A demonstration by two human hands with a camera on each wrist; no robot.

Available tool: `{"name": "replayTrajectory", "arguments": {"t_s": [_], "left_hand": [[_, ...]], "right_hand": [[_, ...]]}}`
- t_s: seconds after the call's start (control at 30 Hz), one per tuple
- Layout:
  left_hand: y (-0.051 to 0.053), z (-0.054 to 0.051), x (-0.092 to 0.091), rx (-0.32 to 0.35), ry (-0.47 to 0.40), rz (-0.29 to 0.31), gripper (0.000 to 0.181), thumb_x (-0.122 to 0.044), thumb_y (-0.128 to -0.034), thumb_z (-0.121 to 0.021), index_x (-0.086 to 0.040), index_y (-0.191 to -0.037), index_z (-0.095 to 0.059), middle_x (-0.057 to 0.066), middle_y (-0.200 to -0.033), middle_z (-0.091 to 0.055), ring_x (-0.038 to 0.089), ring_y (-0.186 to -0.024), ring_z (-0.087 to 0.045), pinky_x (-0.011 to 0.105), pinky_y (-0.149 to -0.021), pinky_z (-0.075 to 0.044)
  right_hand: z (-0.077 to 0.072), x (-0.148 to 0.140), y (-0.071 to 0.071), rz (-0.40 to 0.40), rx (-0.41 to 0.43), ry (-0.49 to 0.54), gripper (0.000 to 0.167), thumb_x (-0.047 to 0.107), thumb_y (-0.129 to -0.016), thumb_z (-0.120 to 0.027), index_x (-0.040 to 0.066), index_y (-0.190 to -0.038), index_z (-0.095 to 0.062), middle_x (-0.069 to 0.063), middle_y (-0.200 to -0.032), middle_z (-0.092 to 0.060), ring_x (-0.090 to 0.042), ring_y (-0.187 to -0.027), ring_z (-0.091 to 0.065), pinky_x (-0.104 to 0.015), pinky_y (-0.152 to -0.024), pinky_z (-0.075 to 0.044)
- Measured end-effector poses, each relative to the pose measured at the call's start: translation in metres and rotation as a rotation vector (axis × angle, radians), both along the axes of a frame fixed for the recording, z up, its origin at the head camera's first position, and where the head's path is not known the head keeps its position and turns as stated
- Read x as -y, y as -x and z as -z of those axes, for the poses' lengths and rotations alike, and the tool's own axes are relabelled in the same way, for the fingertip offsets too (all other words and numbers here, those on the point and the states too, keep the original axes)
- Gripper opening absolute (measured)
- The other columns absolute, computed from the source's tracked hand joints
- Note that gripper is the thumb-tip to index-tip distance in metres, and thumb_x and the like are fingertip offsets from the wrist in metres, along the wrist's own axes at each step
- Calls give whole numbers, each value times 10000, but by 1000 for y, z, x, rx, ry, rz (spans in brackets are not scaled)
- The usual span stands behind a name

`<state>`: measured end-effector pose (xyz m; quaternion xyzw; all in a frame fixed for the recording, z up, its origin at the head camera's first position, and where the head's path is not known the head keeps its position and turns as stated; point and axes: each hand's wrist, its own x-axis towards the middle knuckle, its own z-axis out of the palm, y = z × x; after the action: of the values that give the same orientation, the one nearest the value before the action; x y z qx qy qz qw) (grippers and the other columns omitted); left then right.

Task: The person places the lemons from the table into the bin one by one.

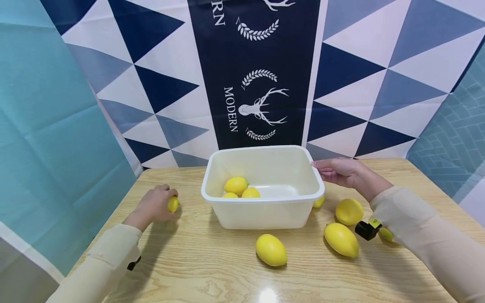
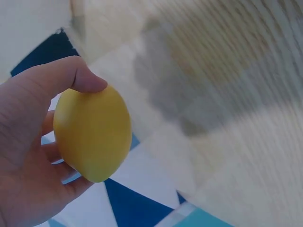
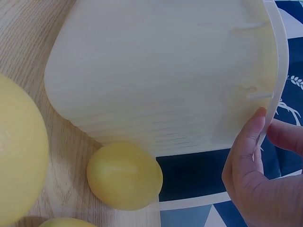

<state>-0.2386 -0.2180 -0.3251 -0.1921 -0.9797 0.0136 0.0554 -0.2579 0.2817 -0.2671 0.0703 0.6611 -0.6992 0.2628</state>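
Note:
My left hand (image 1: 154,205) grips a yellow lemon (image 2: 93,135) above the left part of the table, its thumb across the top and the fingers curled behind. A white plastic bin (image 1: 261,214) stands in the middle, with a few lemons (image 1: 235,185) inside at its left end. At the bin's right end my right hand (image 1: 339,170) pinches the rim. In the right wrist view the thumb and fingers (image 3: 246,156) lie on opposite sides of that rim.
On the wooden table (image 1: 197,269), one lemon (image 1: 271,250) lies in front of the bin. Several more are to its right, including a lemon (image 1: 342,240) near my right sleeve and another lemon (image 3: 124,176) close against the bin's side. A patterned cloth (image 1: 174,84) hangs behind.

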Motion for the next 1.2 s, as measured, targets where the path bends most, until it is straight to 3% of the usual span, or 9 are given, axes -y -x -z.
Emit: {"name": "replayTrajectory", "arguments": {"t_s": [0.23,0.6,0.83,0.97,1.2], "left_hand": [[-8,-13,-9,-38,-4,37,378,-210,-664,-816,-66,-972,-653,82,-872,-577,209,-742,-490,339,-623,-438],[-33,-39,-31,-92,23,95,423,-213,-620,-835,-83,-979,-653,48,-851,-565,185,-748,-483,323,-627,-447],[-44,-52,-44,-74,36,94,413,-198,-626,-799,-98,-996,-645,37,-862,-561,180,-752,-469,319,-625,-430],[-49,-58,-50,-57,42,74,409,-191,-636,-786,-112,-1007,-636,31,-874,-555,184,-767,-463,335,-632,-425],[-54,-69,-59,-80,44,70,408,-195,-634,-798,-108,-994,-626,40,-884,-559,193,-781,-467,326,-640,-440]], "right_hand": [[-1,0,2,0,-4,3,91,169,-920,-636,198,-850,-686,53,-872,-697,-55,-827,-668,-177,-809,-560],[-3,1,3,-6,-10,18,86,163,-912,-647,194,-846,-693,53,-873,-700,-53,-828,-670,-177,-810,-560],[-4,2,5,-1,-8,22,90,166,-917,-639,196,-850,-691,52,-876,-706,-55,-830,-676,-179,-812,-560],[-2,2,5,8,3,20,8,180,-900,-665,182,-898,-672,45,-897,-692,-64,-844,-667,-183,-824,-558],[3,-2,4,-8,4,15,22,185,-915,-645,179,-909,-665,49,-915,-686,-60,-856,-657,-181,-827,-556]]}}
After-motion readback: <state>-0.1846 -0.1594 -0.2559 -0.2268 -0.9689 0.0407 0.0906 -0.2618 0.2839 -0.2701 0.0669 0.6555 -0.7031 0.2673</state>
